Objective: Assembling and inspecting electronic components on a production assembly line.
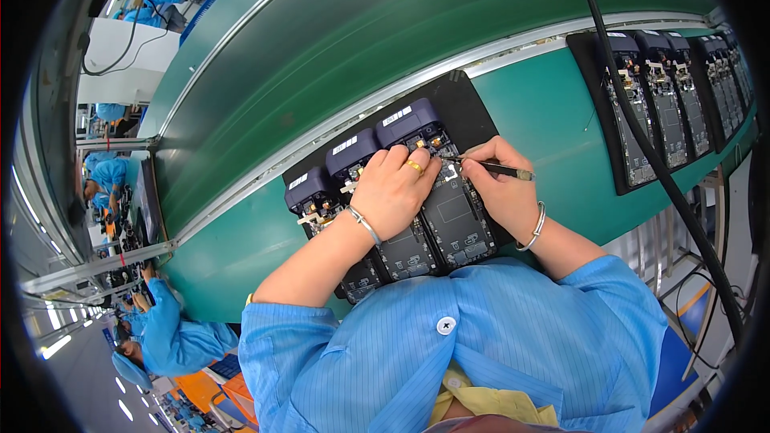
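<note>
Three handheld devices with bare dark circuit boards and navy top ends lie side by side on a black mat [473, 104]. My left hand [393, 188] reaches over the middle device [351, 148], fingers bent and close together. Its fingertips meet at the upper part of the right device [457, 220]; what they pinch, if anything, is hidden. In my right hand [501, 188] is a slim dark pointed tool [509, 170], like tweezers, gripped between thumb and fingers. The tool's tip points at the same upper part of that board, beside my left fingertips. The left device [309, 192] is partly covered by my left forearm.
More devices [666, 92] lie on black mats along the green bench [553, 128] at right. A black cable [642, 128] hangs across that side. Beyond a metal rail [513, 52] runs a green belt-like surface [385, 16]. Co-workers in blue [172, 329] sit at left.
</note>
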A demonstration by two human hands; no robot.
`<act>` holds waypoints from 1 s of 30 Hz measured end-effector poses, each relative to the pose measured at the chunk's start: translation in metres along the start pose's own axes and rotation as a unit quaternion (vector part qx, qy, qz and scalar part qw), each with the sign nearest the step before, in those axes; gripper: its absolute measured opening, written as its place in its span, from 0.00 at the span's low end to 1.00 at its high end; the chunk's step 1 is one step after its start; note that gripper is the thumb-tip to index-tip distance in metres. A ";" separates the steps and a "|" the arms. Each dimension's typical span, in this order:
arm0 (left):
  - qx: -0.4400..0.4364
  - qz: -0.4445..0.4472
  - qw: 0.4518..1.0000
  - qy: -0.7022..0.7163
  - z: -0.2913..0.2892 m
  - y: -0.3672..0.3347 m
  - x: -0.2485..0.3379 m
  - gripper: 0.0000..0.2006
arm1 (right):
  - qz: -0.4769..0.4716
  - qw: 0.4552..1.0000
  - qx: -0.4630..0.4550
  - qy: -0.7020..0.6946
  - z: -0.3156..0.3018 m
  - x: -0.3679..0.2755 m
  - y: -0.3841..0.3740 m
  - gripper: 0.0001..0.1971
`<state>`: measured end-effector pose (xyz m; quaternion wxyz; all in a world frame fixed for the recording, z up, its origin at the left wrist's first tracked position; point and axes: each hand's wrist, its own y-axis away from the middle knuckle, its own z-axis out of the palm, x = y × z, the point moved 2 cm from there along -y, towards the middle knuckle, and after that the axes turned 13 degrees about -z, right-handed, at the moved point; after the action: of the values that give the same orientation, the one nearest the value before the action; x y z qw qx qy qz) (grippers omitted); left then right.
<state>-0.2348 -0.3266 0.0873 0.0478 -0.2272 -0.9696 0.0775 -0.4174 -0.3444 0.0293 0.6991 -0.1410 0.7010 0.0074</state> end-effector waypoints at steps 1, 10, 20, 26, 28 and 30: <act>0.000 0.001 1.000 0.000 0.000 0.000 0.000 0.15 | 0.000 1.000 0.001 0.000 0.001 0.000 0.000 0.04; 0.002 0.003 1.000 0.006 0.002 0.000 -0.003 0.16 | -0.014 1.000 -0.002 0.006 0.001 -0.003 -0.002 0.05; -0.028 0.016 0.999 -0.023 -0.001 -0.006 -0.003 0.14 | -0.028 0.999 0.012 -0.019 0.000 0.001 -0.001 0.05; -0.042 0.025 0.998 -0.030 0.000 -0.004 -0.005 0.14 | -0.044 0.999 0.024 -0.014 0.001 -0.002 -0.002 0.04; -0.027 0.030 0.999 -0.025 0.000 -0.002 -0.006 0.15 | -0.043 0.998 0.041 -0.026 0.002 -0.003 -0.003 0.04; -0.008 0.035 0.999 -0.021 0.001 -0.001 -0.007 0.15 | -0.054 0.998 0.033 -0.009 0.002 -0.002 -0.004 0.04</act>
<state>-0.2293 -0.3306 0.0865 0.0228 -0.2597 -0.9624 0.0757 -0.4146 -0.3474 0.0325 0.7088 -0.1559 0.6860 -0.0525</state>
